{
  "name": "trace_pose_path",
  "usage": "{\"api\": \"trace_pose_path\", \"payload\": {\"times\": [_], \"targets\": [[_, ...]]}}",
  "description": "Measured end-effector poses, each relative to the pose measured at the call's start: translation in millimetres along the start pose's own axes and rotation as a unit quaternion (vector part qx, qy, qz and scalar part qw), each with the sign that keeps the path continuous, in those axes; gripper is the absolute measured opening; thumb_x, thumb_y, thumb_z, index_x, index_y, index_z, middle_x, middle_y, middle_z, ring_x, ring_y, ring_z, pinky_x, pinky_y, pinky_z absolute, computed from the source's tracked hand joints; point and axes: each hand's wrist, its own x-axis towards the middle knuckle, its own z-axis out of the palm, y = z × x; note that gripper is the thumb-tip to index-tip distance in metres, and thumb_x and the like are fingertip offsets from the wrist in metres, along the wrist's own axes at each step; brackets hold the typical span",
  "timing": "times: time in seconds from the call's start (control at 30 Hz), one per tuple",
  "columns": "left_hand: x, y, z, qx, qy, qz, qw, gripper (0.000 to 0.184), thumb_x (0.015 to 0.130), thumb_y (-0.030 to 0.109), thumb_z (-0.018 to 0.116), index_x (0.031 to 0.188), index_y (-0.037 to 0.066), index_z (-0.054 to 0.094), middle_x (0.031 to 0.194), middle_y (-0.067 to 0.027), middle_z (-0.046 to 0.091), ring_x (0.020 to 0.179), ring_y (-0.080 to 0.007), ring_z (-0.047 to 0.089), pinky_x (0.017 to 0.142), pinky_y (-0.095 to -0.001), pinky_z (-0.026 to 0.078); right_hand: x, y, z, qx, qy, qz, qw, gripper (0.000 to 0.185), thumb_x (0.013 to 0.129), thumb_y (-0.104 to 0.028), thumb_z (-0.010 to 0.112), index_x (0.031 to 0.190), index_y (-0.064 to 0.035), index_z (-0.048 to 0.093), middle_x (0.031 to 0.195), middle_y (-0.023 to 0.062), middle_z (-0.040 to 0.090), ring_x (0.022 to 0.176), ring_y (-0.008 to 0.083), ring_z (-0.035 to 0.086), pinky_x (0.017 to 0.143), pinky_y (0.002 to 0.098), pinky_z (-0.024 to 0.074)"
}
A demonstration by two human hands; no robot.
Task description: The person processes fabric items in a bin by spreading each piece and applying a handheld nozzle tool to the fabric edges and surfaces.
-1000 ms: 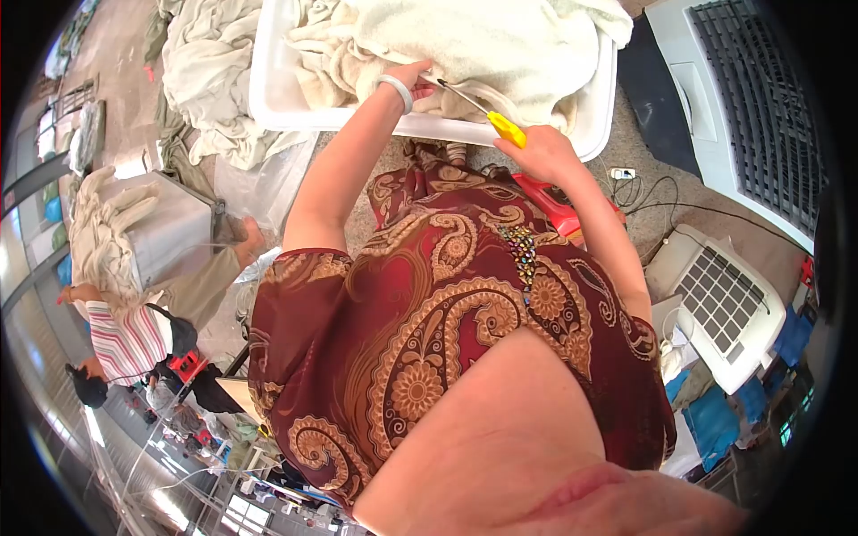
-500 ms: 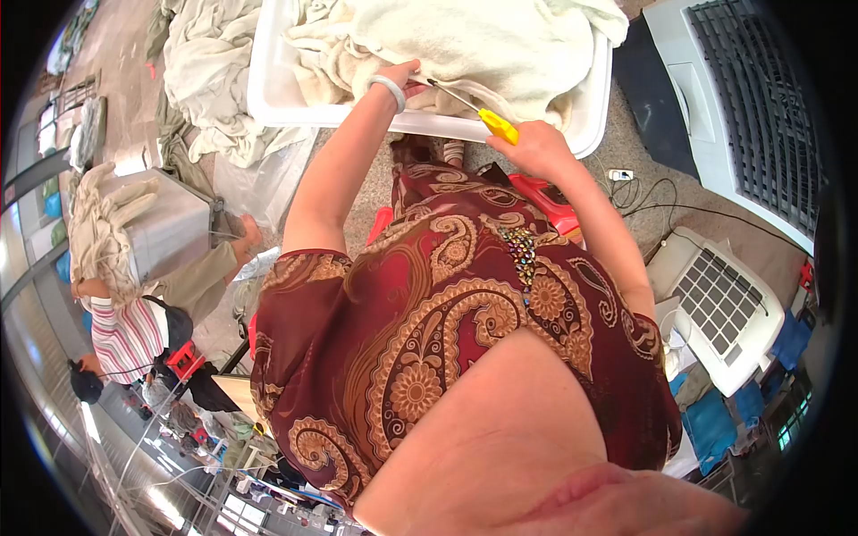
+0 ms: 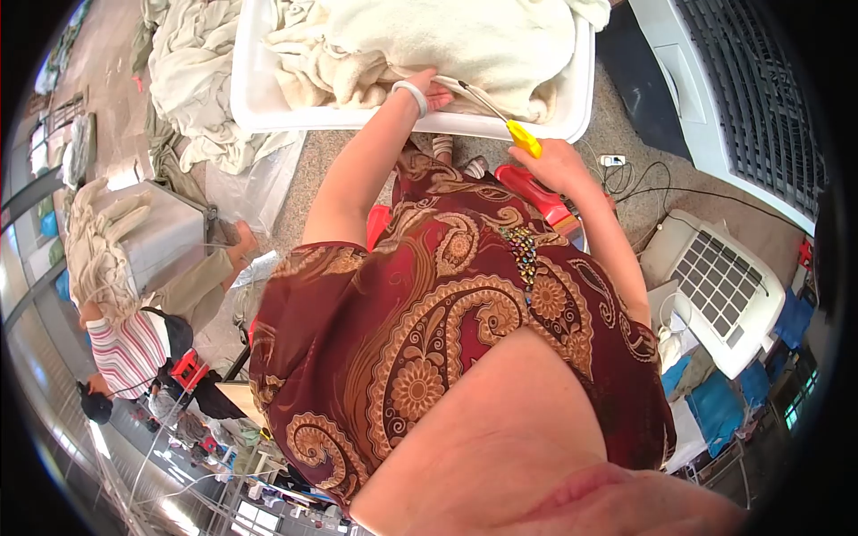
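Observation:
A white plastic tub [image 3: 313, 121] in front of me holds cream, fleecy cloth [image 3: 447, 36]. My left hand [image 3: 433, 92], with a pale band on its wrist, is at the near edge of the cloth and seems to pinch a fold of it; its fingers are partly curled, palm partly showing. My right hand [image 3: 559, 165] is closed round a yellow-handled tool [image 3: 524, 138] just outside the tub's near rim. The tool's thin metal shaft reaches over the rim, its dark tip close to the left hand's fingers.
More pale cloth [image 3: 197, 80] lies on the floor left of the tub. A person in a striped top [image 3: 130, 353] sits at a grey box [image 3: 165, 228] with cloth. To the right stand a large grilled unit [image 3: 742, 89], cables [image 3: 643, 188] and a white gridded panel [image 3: 719, 286].
My left hand has shifted right and slightly down, its palm now showing more. My right hand with the yellow-handled tool has moved right and down. The tub sits further left in view.

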Motion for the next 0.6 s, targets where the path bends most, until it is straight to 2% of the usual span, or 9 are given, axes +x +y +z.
{"api": "trace_pose_path", "payload": {"times": [0.13, 0.17, 0.2, 0.23, 0.33, 0.43, 0.6], "targets": [[-8.5, -3.3, 11.1, 0.026, 0.038, 0.027, 0.999, 0.024, 0.086, 0.019, 0.044, 0.098, -0.002, 0.045, 0.09, -0.0161, 0.053, 0.071, -0.0228, 0.056, 0.059, -0.0293, 0.051, -8.6, 22.4, 6.8, 0.02, 0.036, -0.006, 0.999, 0.052, 0.076, -0.052, 0.046, 0.078, -0.0016, 0.062, 0.073, 0.0212, 0.059, 0.074, 0.0363, 0.057, 0.068, 0.043, 0.0435], [-12.9, -3.5, 9.0, 0.022, 0.011, 0.05, 0.998, 0.024, 0.086, 0.019, 0.044, 0.097, -0.001, 0.045, 0.089, -0.0169, 0.053, 0.072, -0.0223, 0.057, 0.056, -0.0278, 0.05, -8.2, 27.9, 10.6, 0.023, 0.043, -0.01, 0.999, 0.053, 0.075, -0.052, 0.047, 0.076, -0.0007, 0.062, 0.072, 0.022, 0.058, 0.074, 0.0368, 0.056, 0.068, 0.0434, 0.0433], [-7.6, 10.3, -24.1, 0.013, -0.017, 0.067, 0.998, 0.023, 0.085, 0.019, 0.043, 0.097, -0.001, 0.044, 0.088, -0.0177, 0.053, 0.072, -0.0219, 0.058, 0.053, -0.0262, 0.05, 8.7, 2.0, 22.3, 0.021, 0.044, -0.01, 0.999, 0.054, 0.075, -0.052, 0.047, 0.074, 0.0002, 0.061, 0.071, 0.0228, 0.058, 0.073, 0.0372, 0.056, 0.068, 0.0438, 0.0431], [-9.5, 11.8, -31.1, 0.007, -0.059, 0.07, 0.996, 0.021, 0.085, 0.015, 0.044, 0.097, -0.002, 0.044, 0.09, -0.0187, 0.053, 0.074, -0.0223, 0.058, 0.054, -0.025, 0.051, 8.9, -0.8, 23.3, 0.025, 0.044, -0.008, 0.999, 0.054, 0.075, -0.052, 0.047, 0.074, 0.0002, 0.061, 0.071, 0.0228, 0.058, 0.073, 0.0372, 0.056, 0.068, 0.0438, 0.0431], [-23.0, 16.3, -27.8, -0.028, -0.092, 0.056, 0.994, 0.017, 0.086, 0.012, 0.045, 0.097, -0.002, 0.045, 0.091, -0.017, 0.054, 0.077, -0.0226, 0.058, 0.061, -0.0261, 0.054, 9.8, -10.0, 20.0, 0.02, 0.035, -0.014, 0.999, 0.055, 0.075, -0.052, 0.047, 0.071, 0.0017, 0.061, 0.07, 0.0233, 0.058, 0.073, 0.0379, 0.056, 0.067, 0.0441, 0.0429], [-24.4, 19.1, -11.5, -0.089, -0.063, 0.072, 0.991, 0.019, 0.086, 0.011, 0.045, 0.098, -0.003, 0.044, 0.093, -0.0174, 0.054, 0.083, -0.0257, 0.058, 0.066, -0.0281, 0.054, 15.6, -12.0, 17.1, 0.018, 0.022, -0.017, 0.999, 0.056, 0.075, -0.052, 0.046, 0.071, 0.0017, 0.061, 0.07, 0.0228, 0.058, 0.072, 0.0377, 0.056, 0.066, 0.0439, 0.043], [-33.7, 22.8, 2.0, -0.074, -0.005, 0.079, 0.994, 0.019, 0.086, 0.011, 0.046, 0.098, -0.004, 0.045, 0.094, -0.0174, 0.054, 0.085, -0.0263, 0.057, 0.069, -0.0297, 0.054, 21.4, -18.7, 13.1, -0.013, 0.023, -0.021, 0.999, 0.058, 0.076, -0.053, 0.044, 0.069, 0.0017, 0.061, 0.07, 0.0212, 0.059, 0.072, 0.0357, 0.057, 0.066, 0.0425, 0.044]]}}
